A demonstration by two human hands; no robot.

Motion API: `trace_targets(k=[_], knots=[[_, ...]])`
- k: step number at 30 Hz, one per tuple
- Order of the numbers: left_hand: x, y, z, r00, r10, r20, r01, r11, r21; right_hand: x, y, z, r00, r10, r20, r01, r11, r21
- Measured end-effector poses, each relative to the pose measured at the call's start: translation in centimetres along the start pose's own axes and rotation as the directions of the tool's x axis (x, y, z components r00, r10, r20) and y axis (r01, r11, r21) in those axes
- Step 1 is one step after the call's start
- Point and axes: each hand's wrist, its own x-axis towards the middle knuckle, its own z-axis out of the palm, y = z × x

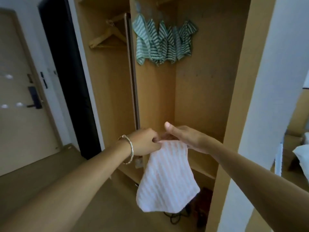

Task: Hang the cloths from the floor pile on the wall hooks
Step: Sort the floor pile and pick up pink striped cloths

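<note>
A pink and white striped cloth [167, 180] hangs down in front of me, held by its top edge. My left hand [145, 142], with a silver bangle on the wrist, pinches the cloth's upper left corner. My right hand [182, 137] holds the upper right edge with its thumb raised. High on the back wall of the wooden wardrobe [199, 84] hang several green and white striped cloths [163, 41] in a row; the hooks [160, 14] above them are blurred. The floor pile is out of sight.
Wooden hangers [108, 36] hang in the left compartment beside a partition edge [133, 72]. A low shelf [203, 168] crosses the wardrobe bottom, with dark items and a cable [177, 216] beneath. A door with a lock [34, 97] stands at left. White bedding [302, 154] is at right.
</note>
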Motion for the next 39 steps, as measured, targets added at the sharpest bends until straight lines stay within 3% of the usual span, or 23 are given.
trace_targets(k=[2,6,10,13,16,23,25,29,31,34,39], knots=[[1.3,-2.6,-0.3,0.999,-0.052,0.001,0.052,0.998,-0.044,2.9,0.2,-0.1,0.995,-0.01,0.094,0.015,0.998,-0.056],[4.1,-7.8,-1.0,0.997,-0.068,-0.037,0.069,0.998,0.016,9.2,-0.1,0.7,0.989,-0.089,0.121,0.1,0.991,-0.085],[7.8,-13.1,-1.5,0.997,-0.081,0.004,0.08,0.969,-0.235,15.5,-1.1,1.2,0.971,-0.097,0.22,0.109,0.993,-0.047],[10.7,-16.8,-2.3,0.998,-0.049,0.041,0.061,0.922,-0.384,20.4,-1.1,0.7,0.995,-0.083,0.048,0.088,0.991,-0.102],[14.1,-20.2,-3.8,0.999,0.002,0.039,0.018,0.874,-0.486,25.3,-1.4,-0.6,0.986,-0.109,-0.124,0.064,0.946,-0.319],[22.9,-23.9,-4.9,0.986,0.158,-0.06,-0.168,0.884,-0.437,31.8,-1.1,-2.7,0.976,-0.175,-0.13,0.083,0.849,-0.522],[25.1,-24.0,-4.4,0.979,0.177,-0.1,-0.203,0.886,-0.417,32.1,-0.2,-3.8,0.985,-0.117,-0.131,0.032,0.852,-0.522],[30.4,-22.7,-4.7,0.957,0.162,-0.242,-0.232,0.927,-0.294,32.6,1.7,-7.7,0.957,-0.075,-0.281,-0.022,0.945,-0.326],[33.3,-20.7,-4.9,0.932,0.197,-0.303,-0.267,0.941,-0.21,32.8,2.8,-9.8,0.942,-0.075,-0.326,0.043,0.994,-0.103],[38.0,-17.3,-4.7,0.908,0.239,-0.343,-0.309,0.936,-0.167,33.3,4.8,-12.7,0.915,-0.099,-0.392,0.094,0.995,-0.032],[46.9,-12.3,-5.5,0.86,0.392,-0.326,-0.387,0.918,0.084,35.2,8.3,-21.2,0.851,-0.185,-0.491,0.013,0.943,-0.332]])
